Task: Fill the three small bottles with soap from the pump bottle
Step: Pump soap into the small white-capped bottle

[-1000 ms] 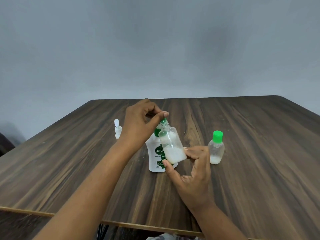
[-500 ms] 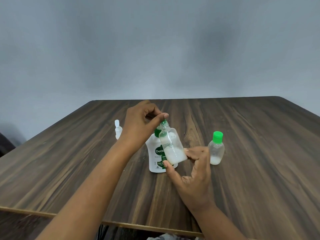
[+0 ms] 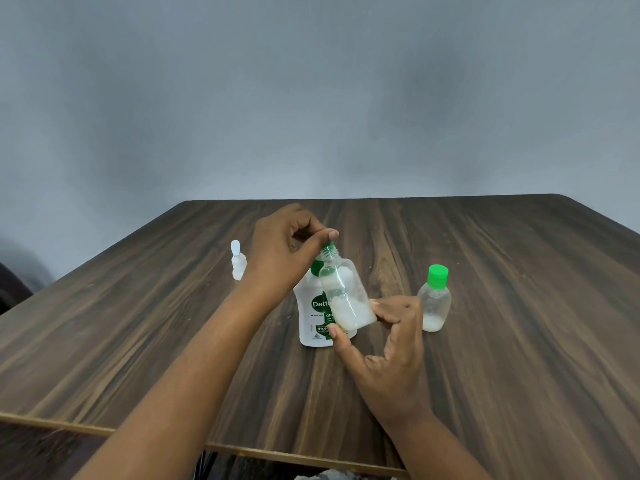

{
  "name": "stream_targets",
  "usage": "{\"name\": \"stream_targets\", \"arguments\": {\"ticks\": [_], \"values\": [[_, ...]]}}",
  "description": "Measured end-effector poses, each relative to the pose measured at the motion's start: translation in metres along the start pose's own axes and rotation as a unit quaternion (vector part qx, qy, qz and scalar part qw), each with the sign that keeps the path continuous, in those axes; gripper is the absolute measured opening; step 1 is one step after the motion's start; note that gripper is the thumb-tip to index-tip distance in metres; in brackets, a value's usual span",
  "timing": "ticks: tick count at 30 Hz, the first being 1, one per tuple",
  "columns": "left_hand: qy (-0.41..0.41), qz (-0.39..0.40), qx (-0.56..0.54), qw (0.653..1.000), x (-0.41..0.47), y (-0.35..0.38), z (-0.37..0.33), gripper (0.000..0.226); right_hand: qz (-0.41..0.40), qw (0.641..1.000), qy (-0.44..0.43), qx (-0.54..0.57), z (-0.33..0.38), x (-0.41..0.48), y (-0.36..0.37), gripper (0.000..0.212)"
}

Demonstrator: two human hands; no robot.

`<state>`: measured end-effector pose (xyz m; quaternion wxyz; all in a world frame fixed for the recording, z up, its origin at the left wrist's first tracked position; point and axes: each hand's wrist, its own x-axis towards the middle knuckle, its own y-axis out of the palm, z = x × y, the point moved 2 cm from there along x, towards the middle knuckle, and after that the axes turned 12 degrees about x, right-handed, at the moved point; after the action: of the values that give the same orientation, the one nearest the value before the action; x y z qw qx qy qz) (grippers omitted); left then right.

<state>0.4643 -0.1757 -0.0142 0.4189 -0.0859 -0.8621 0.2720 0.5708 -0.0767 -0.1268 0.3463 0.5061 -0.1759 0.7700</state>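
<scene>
My right hand [image 3: 388, 351] holds a small clear bottle [image 3: 344, 292] by its base, tilted, uncapped, with white soap in its lower part. Its open mouth sits under the green spout of the white pump bottle [image 3: 313, 313], which stands just behind it. My left hand [image 3: 287, 251] rests on top of the pump head, fingers curled over it. A second small bottle [image 3: 434, 299] with a green cap stands to the right, holding a little soap. A third small white-capped bottle [image 3: 238, 261] stands at the left, partly hidden by my left hand.
Everything stands on a dark wood-grain table [image 3: 519, 341] whose front edge runs near the bottom of the view. A grey wall lies behind the table's far edge.
</scene>
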Motion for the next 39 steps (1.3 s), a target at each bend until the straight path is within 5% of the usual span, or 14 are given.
{"name": "stream_targets", "arguments": {"ticks": [39], "values": [[0.014,-0.027,0.01,0.999,-0.004,-0.003,-0.007,0.017,-0.008,1.0,-0.001,-0.003,-0.001,0.0,-0.001,0.043]]}}
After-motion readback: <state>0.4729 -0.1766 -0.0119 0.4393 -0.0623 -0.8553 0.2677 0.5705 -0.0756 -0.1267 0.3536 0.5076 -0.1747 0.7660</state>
